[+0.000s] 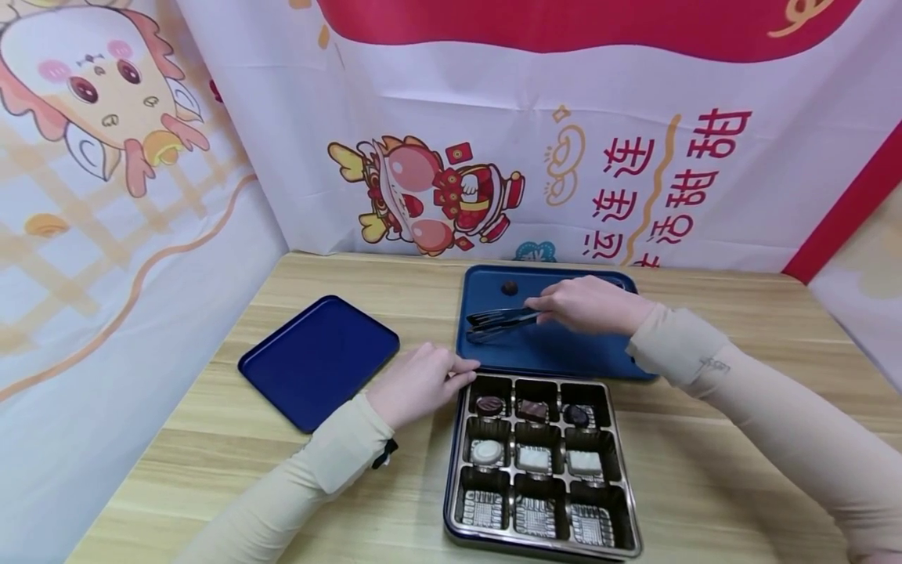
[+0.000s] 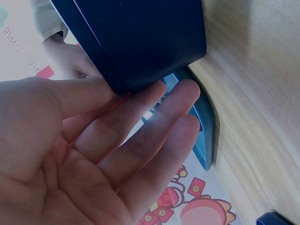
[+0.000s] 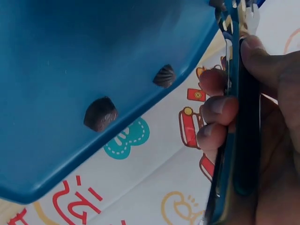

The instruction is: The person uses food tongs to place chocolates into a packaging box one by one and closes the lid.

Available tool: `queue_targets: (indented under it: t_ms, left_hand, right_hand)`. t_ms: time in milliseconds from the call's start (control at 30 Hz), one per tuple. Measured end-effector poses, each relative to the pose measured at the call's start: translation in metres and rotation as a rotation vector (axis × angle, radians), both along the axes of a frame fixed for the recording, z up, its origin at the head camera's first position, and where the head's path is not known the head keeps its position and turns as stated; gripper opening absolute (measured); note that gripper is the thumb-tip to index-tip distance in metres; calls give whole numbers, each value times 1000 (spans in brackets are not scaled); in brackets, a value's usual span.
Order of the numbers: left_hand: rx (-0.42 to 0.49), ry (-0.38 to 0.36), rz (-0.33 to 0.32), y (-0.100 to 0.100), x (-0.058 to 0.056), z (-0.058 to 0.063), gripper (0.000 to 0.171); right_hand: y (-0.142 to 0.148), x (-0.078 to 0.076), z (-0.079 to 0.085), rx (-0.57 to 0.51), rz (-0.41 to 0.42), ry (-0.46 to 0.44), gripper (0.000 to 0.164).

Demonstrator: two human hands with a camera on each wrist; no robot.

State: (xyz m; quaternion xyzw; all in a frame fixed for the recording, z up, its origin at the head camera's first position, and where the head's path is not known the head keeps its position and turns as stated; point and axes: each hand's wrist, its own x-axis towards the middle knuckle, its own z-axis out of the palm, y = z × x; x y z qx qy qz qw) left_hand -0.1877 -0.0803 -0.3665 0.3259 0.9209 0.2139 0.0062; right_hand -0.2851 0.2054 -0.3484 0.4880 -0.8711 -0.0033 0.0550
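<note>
- Because the left hand (image 1: 421, 382) is pinching its far left corner, the single box (image 1: 543, 542) is probably being steadied; it is lying to that hand's near right, its nine wells facing up.
- Six chocolates are sitting in the wells, to the left hand's right: three white ones (image 1: 534, 457) in the middle row, three dark ones (image 1: 532, 410) in the far row. The near three wells are showing only ridged bottoms.
- The left thumb and forefinger are meeting at the corner; the other three fingers are reaching out loosely.
- Left of the left hand, one lid (image 1: 331, 348), perhaps the box's, is lying apart on the table (image 1: 395, 501), presumably leaving the wells reachable.
- Beneath the right hand (image 1: 588, 304), one tray (image 1: 557, 351) is lying just beyond the box, presumably so both are within reach.
- The right fingers and thumb are curling round one pair of tongs (image 1: 500, 316), tips pointing left over the tray; whether they are gripping anything I cannot tell.
- Along the tray's far edge, by the right hand, two more chocolates (image 3: 164, 76) (image 3: 101, 114) are showing in the right wrist view; a third seems to be peeping out beside the tips.
- Beyond both hands, printed cloth (image 1: 535, 86) is hanging.
</note>
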Motion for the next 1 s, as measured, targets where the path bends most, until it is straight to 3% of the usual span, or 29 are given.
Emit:
queue_targets:
  t_ms: [133,400,1000]
  left_hand:
    - [-2,6,-3,0,0,0,25]
    - [0,-1,-3,0,-1,0,25]
    - [-1,8,-10,-1,-2,-1,26]
  right_hand:
    - [-3,4,1,6,-20,-13,32]
    - [-6,13,4,42,-46,54,27]
    - [19,23,-2,-10,-138,67,29]
